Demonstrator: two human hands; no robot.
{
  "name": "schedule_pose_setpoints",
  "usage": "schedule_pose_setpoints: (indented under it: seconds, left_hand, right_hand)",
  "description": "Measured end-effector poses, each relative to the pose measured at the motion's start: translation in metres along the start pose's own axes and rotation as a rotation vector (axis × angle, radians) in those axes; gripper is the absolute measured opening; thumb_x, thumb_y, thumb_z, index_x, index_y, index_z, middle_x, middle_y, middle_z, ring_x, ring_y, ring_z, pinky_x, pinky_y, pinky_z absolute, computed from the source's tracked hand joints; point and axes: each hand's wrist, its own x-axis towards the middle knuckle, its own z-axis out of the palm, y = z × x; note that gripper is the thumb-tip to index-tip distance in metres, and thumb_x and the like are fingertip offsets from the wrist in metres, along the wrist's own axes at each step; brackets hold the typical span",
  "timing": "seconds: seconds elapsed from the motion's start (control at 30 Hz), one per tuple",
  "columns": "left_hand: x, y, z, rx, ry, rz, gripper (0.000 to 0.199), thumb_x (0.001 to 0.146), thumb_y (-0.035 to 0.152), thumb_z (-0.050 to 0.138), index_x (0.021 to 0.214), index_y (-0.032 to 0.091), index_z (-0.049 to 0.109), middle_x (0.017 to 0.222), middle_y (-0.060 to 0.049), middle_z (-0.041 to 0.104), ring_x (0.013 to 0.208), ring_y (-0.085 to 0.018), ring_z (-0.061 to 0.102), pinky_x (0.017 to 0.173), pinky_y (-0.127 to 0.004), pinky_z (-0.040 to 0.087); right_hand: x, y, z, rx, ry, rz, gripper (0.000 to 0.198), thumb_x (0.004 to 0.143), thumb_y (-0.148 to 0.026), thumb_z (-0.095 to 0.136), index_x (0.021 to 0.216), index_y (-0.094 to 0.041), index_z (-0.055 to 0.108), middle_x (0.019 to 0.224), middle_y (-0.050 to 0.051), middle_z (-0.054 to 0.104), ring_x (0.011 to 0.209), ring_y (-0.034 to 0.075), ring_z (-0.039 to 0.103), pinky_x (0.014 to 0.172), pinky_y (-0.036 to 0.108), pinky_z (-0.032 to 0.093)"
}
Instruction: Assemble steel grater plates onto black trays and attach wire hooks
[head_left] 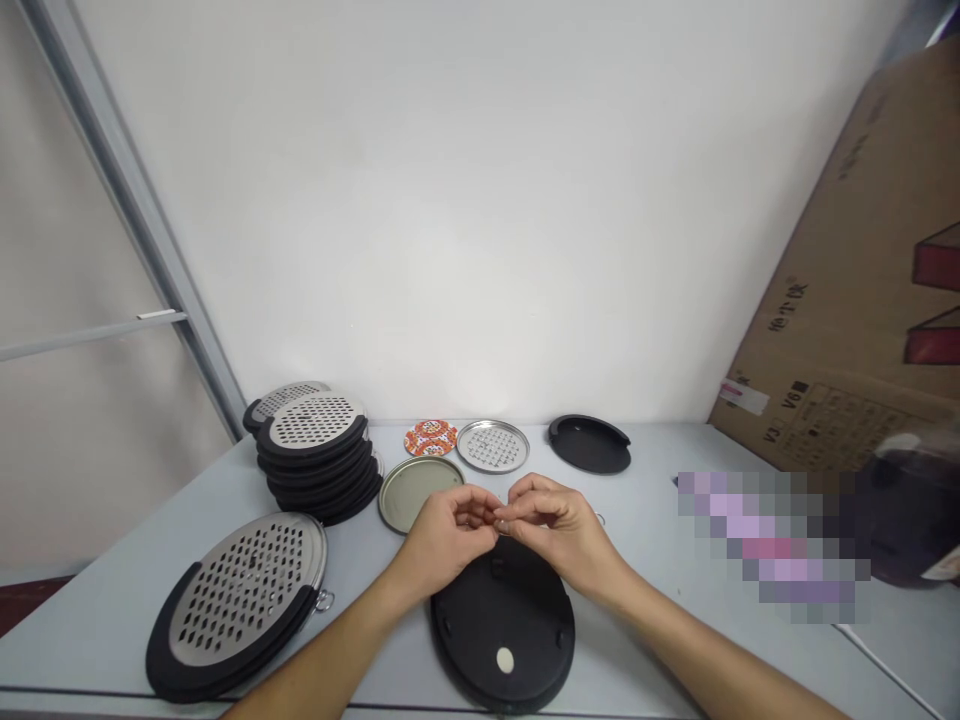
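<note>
My left hand (457, 530) and my right hand (555, 525) meet fingertip to fingertip over the far edge of a round black plastic piece (506, 620). Both are closed in a pinch, and whatever small thing lies between the fingers is hidden or too tiny to name. The black piece lies on the table with small raised tabs and a pale oval spot near its front. Just beyond my left hand is a shallow round metal lid (409, 488), partly covered by the fingers.
Several black-rimmed round graters stand in a stack (319, 455) at the back left. Nearer, another grater (240, 600) has a metal ring (325, 600). Along the wall lie a patterned disc (430, 438), a metal grater disc (493, 446) and a black holder (589, 444). A cardboard box (840, 300) leans right.
</note>
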Motion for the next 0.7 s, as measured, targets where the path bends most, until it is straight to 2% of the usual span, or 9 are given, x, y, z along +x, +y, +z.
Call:
schedule_pose_setpoints:
  seconds: [0.13, 0.3, 0.43, 0.53, 0.63, 0.7]
  left_hand:
    - [-0.002, 0.002, 0.001, 0.065, 0.075, 0.037, 0.019, 0.068, 0.008, 0.058, 0.085, 0.013, 0.066, 0.07, 0.0, 0.063, 0.065, -0.01, 0.058, 0.063, -0.02, 0.046]
    - [-0.004, 0.002, 0.001, 0.197, 0.144, 0.123, 0.013, 0.07, 0.01, 0.059, 0.08, 0.014, 0.066, 0.074, -0.002, 0.065, 0.068, -0.013, 0.061, 0.066, -0.022, 0.05]
    - [-0.004, 0.003, 0.0, 0.263, 0.217, 0.201, 0.013, 0.07, 0.009, 0.059, 0.08, 0.014, 0.066, 0.074, -0.002, 0.065, 0.069, -0.013, 0.062, 0.067, -0.022, 0.051]
    - [-0.004, 0.003, -0.001, 0.276, 0.212, 0.251, 0.012, 0.072, 0.01, 0.059, 0.08, 0.015, 0.066, 0.075, -0.002, 0.063, 0.069, -0.013, 0.061, 0.066, -0.021, 0.051]
    - [-0.005, 0.004, -0.001, 0.287, 0.192, 0.313, 0.01, 0.074, 0.011, 0.059, 0.08, 0.015, 0.066, 0.077, -0.002, 0.062, 0.07, -0.012, 0.061, 0.066, -0.021, 0.051]
    - [-0.006, 0.005, -0.001, 0.299, 0.185, 0.35, 0.01, 0.075, 0.01, 0.059, 0.08, 0.016, 0.065, 0.079, -0.002, 0.062, 0.072, -0.013, 0.061, 0.067, -0.022, 0.052]
  right_hand:
    - [0.002, -0.007, -0.007, 0.016, -0.085, 0.0, 0.005, 0.078, -0.024, 0.071, 0.08, -0.02, 0.073, 0.088, 0.003, 0.058, 0.078, 0.014, 0.058, 0.067, 0.025, 0.049]
    - [0.0, -0.013, -0.012, 0.059, -0.262, 0.072, 0.004, 0.078, -0.02, 0.068, 0.078, -0.016, 0.067, 0.097, 0.005, 0.059, 0.078, 0.014, 0.06, 0.069, 0.026, 0.05]
    - [-0.001, -0.015, -0.013, -0.014, -0.26, 0.1, 0.019, 0.08, -0.027, 0.069, 0.066, -0.014, 0.064, 0.088, 0.006, 0.065, 0.076, 0.015, 0.062, 0.067, 0.026, 0.049]
    - [0.001, -0.014, -0.014, 0.045, -0.203, 0.157, 0.029, 0.081, -0.033, 0.068, 0.061, -0.013, 0.061, 0.076, 0.007, 0.068, 0.07, 0.016, 0.065, 0.066, 0.028, 0.051]
    - [0.002, -0.014, -0.015, 0.206, -0.225, 0.27, 0.022, 0.079, -0.034, 0.071, 0.08, -0.014, 0.063, 0.073, 0.005, 0.069, 0.068, 0.019, 0.068, 0.066, 0.033, 0.054]
    - [0.003, -0.014, -0.015, 0.321, -0.298, 0.351, 0.028, 0.078, -0.035, 0.071, 0.095, -0.014, 0.062, 0.078, 0.005, 0.069, 0.068, 0.019, 0.069, 0.064, 0.034, 0.056]
